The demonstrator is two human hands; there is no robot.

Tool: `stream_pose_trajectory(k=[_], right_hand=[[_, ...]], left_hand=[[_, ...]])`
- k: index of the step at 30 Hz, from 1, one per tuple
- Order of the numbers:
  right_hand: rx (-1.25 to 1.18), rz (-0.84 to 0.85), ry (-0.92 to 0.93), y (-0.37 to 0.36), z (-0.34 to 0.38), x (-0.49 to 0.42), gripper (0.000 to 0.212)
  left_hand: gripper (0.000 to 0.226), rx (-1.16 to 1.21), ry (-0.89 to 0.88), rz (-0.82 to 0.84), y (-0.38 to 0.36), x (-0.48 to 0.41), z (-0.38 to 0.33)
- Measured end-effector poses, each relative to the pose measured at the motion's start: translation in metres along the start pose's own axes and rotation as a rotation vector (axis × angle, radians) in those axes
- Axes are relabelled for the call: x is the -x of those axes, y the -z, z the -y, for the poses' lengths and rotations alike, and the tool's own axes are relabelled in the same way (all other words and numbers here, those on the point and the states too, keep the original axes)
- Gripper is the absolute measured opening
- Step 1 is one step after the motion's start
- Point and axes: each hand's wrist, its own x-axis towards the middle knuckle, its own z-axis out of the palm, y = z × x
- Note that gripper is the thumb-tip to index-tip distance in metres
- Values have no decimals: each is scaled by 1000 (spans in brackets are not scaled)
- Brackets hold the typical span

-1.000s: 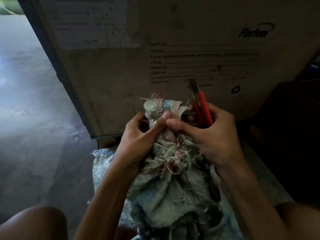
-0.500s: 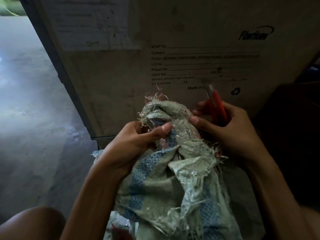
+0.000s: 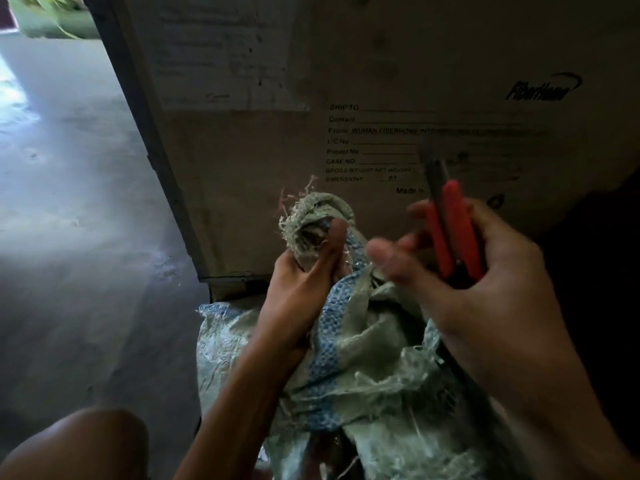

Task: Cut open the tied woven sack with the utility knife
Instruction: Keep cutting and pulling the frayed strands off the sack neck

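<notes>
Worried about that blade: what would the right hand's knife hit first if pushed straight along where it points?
Probably the cardboard box behind; the knife in the right hand points up, away from the sack. Depth unclear.

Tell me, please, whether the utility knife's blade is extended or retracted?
Extended: a grey blade sticks up out of the red utility knife held in the right hand, pointing away from the sack.

Head view: two bare hands at the gathered neck of a woven sack, before a printed carton.

The left hand (image 3: 304,271) grips the frayed neck of the grey-green, blue-striped sack (image 3: 353,348), thumb upright against it. The right hand (image 3: 485,289), blurred and apart from the sack, holds a red utility knife (image 3: 450,226), blade pointing up. The carton (image 3: 381,98) stands on a concrete floor (image 3: 86,237).
</notes>
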Motion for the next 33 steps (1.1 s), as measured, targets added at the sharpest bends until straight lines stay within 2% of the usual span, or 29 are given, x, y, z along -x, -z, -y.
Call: stream_pose_trajectory(k=[2, 4, 7, 9, 11, 15, 18, 23, 26, 28, 30, 33], right_hand=[[129, 3, -28, -10, -7, 0, 60], [194, 21, -44, -14, -16, -3, 60], [157, 72, -52, -8, -24, -10, 58], [79, 128, -65, -1, -27, -13, 55], [-21, 174, -86, 2, -30, -14, 54], [-83, 94, -71, 0, -37, -15, 53], [-96, 56, -74, -2, -38, -15, 53], [46, 37, -50, -2, -31, -12, 51], [266, -76, 36, -3, -24, -8, 47], [312, -136, 86, -4, -18, -6, 36], [279, -126, 110, -5, -11, -3, 22], [173, -43, 106, -7, 1, 4, 22]], left_hand=[[63, -80, -46, -10, 2, 0, -1], [67, -117, -27, 3, 8, -3, -2], [83, 84, 114, 79, 20, -8, -6], [72, 184, 142, 90, 27, -9, -12], [60, 120, 104, 73, 33, -10, -10], [76, 116, 45, 173, 38, -10, -10], [66, 82, 33, 225, 33, -10, -8], [58, 65, 40, 110, 30, -12, -5], [57, 214, 132, 28, 25, -12, -7], [70, 314, 194, 10, 22, -11, -8], [85, 380, 213, -42, 19, -11, -9], [97, 362, 184, -120, 19, -13, -8]])
